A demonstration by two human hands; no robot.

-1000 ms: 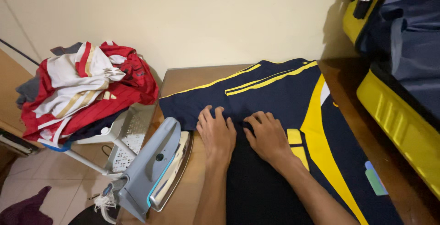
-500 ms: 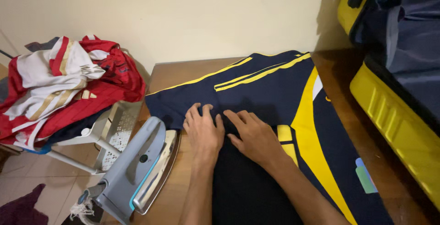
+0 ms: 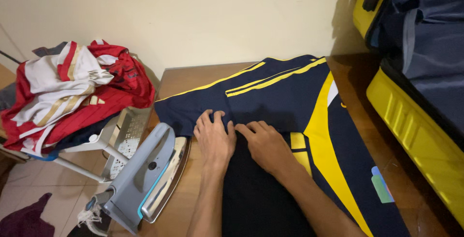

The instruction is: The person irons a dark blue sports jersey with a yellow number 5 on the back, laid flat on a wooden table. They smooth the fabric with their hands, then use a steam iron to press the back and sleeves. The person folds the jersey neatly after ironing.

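Both hands lie flat, fingers spread, on a navy jersey (image 3: 285, 101) with yellow stripes, smooth synthetic cloth spread over a brown wooden table (image 3: 193, 77). The left hand (image 3: 215, 138) and right hand (image 3: 266, 145) press side by side, gripping nothing. A grey iron (image 3: 145, 179) rests on its side at the table's left edge. Beyond, red-and-white garments (image 3: 72, 92) heap on a perforated white rack (image 3: 123, 135).

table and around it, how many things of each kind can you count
hands: 2, left and right, both flat on the jersey
navy jersey: 1
iron: 1
clothes pile: 1
white rack: 1
yellow suitcase: 1
table: 1
total: 8
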